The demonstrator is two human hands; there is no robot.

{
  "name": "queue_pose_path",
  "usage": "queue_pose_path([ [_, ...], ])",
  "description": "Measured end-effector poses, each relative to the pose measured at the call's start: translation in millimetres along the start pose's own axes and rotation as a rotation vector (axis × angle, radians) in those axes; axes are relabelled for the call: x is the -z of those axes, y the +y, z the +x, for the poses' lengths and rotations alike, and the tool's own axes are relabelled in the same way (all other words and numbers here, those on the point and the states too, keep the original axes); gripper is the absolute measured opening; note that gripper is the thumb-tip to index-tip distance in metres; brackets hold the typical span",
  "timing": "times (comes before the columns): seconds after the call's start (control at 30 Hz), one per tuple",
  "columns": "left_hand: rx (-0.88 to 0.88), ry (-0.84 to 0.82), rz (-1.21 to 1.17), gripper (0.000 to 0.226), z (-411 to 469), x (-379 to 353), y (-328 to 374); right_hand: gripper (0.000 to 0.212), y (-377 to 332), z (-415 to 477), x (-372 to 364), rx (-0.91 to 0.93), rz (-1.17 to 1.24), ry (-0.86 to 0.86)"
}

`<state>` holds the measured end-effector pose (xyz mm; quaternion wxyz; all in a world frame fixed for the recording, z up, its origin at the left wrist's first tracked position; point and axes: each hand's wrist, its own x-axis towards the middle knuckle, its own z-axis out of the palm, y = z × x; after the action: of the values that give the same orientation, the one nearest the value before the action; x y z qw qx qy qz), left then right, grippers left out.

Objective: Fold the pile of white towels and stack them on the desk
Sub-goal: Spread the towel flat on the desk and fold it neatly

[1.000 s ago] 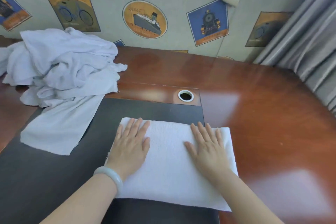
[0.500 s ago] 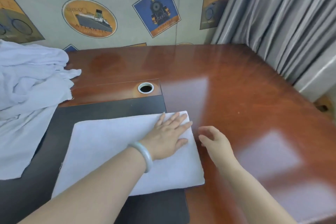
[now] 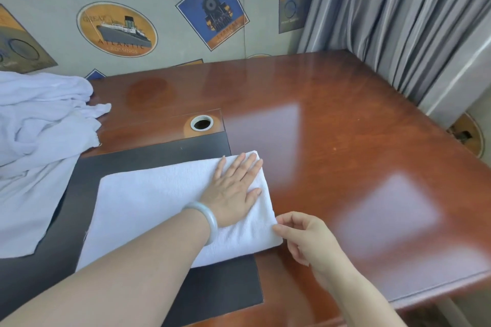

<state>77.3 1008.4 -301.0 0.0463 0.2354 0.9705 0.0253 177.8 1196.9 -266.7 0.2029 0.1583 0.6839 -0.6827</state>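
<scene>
A folded white towel (image 3: pixel 148 207) lies flat on the black desk pad (image 3: pixel 148 151) near the front of the desk. My left hand (image 3: pixel 233 188), with a pale bangle on the wrist, presses flat on the towel's right part with straight fingers. My right hand (image 3: pixel 303 236) sits at the towel's right edge, thumb and fingers pinching that edge near the front corner. A loose pile of unfolded white towels (image 3: pixel 37 130) lies at the left, draping onto the pad.
The red-brown wooden desk (image 3: pixel 345 141) stretches to the right and back, with a round cable hole (image 3: pixel 202 122) behind the pad. A patterned wall stands behind; grey curtains (image 3: pixel 398 21) hang at the right. The desk's front edge is close.
The view swung right. My left hand slid from the towel's left part to its right part. My right hand came off the towel and now pinches its right edge.
</scene>
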Motion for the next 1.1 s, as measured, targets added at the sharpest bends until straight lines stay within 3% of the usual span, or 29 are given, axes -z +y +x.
queue_pose_path([
  [0.2,0.002,-0.001,-0.004,0.073,2,1,0,0.008,-1,-3,4,-0.023,0.12,-0.114],
  [0.27,0.015,0.012,0.007,0.071,2,0,2,0.003,-7,-1,4,0.029,-0.007,-0.031],
  [0.37,0.032,0.02,0.024,0.072,2,0,4,0.012,-16,3,-7,0.153,-0.325,0.174],
  [0.5,0.026,0.038,0.024,0.071,3,-1,2,0.014,-23,6,-27,0.212,-0.357,0.2],
  [0.67,0.038,0.04,-0.015,0.07,3,-2,1,0.002,-5,13,-14,0.035,-0.283,0.081],
  [0.87,0.013,0.022,-0.012,0.069,1,0,-1,0.025,6,15,-2,-0.034,-0.236,-0.002],
  [1.1,-0.002,0.012,0.024,0.07,5,-2,-3,0.029,-3,24,14,-0.168,-0.372,-0.081],
])
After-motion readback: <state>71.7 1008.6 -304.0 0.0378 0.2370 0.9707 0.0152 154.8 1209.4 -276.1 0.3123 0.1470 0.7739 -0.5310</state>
